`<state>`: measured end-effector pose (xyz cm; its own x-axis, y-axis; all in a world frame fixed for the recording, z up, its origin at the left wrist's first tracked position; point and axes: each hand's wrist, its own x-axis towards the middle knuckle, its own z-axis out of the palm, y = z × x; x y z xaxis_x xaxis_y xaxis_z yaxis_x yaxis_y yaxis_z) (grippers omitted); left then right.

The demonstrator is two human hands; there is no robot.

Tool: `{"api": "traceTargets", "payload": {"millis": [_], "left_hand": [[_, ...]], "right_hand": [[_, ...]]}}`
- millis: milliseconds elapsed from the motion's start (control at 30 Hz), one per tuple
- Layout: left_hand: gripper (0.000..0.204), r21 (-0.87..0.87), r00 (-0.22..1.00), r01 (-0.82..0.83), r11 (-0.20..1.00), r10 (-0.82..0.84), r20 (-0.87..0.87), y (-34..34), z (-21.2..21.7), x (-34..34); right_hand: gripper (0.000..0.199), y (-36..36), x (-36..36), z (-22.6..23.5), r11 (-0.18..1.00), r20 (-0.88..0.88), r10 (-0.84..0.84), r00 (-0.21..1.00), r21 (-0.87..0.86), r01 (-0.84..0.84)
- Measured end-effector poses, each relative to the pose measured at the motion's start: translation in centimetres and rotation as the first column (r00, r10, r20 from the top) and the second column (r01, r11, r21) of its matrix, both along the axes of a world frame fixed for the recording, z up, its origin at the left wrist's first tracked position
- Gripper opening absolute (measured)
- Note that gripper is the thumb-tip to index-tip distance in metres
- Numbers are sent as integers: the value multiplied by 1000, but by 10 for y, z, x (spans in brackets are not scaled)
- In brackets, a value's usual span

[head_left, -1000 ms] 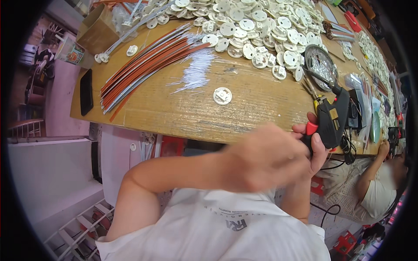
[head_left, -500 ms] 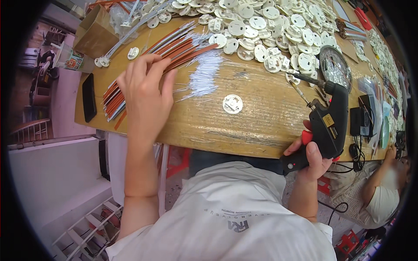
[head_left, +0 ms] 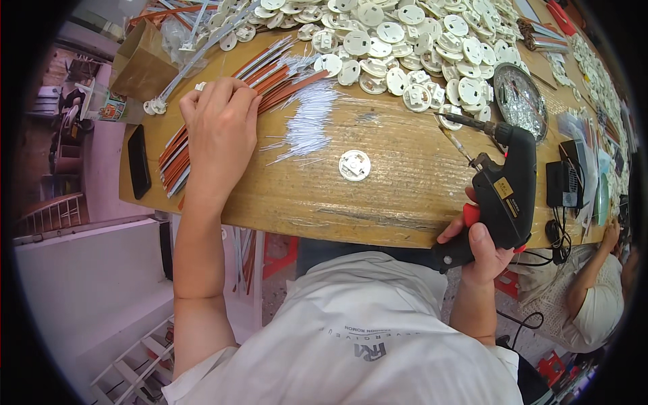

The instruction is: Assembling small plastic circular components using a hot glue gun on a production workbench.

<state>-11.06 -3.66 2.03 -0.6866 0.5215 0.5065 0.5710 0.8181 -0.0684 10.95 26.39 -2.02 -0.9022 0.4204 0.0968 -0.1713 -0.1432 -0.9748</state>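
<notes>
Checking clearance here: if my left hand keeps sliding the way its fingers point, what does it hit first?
The left hand already lies on the wires. Straight on, it would probably meet the white rods first, then the brown box; depth is hard to judge.

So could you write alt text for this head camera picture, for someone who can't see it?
Seen from above, a person's left hand rests on a bundle of red and white wires on a wooden table, while the right hand holds a black soldering gun. One white disc lies alone; a pile of discs lies beyond.
</notes>
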Motion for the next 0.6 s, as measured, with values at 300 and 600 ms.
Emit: {"api": "traceTargets", "payload": {"millis": [300, 600], "left_hand": [[14, 91, 998, -14, 996, 8, 70, -2, -1, -8], [10, 240, 986, -14, 971, -26, 163, -8, 3, -9]], "right_hand": [[57, 1, 0, 0, 1000, 8, 8, 1000, 11, -9], [54, 0, -1, 1, 1000, 23, 8, 1000, -4, -8]]}}
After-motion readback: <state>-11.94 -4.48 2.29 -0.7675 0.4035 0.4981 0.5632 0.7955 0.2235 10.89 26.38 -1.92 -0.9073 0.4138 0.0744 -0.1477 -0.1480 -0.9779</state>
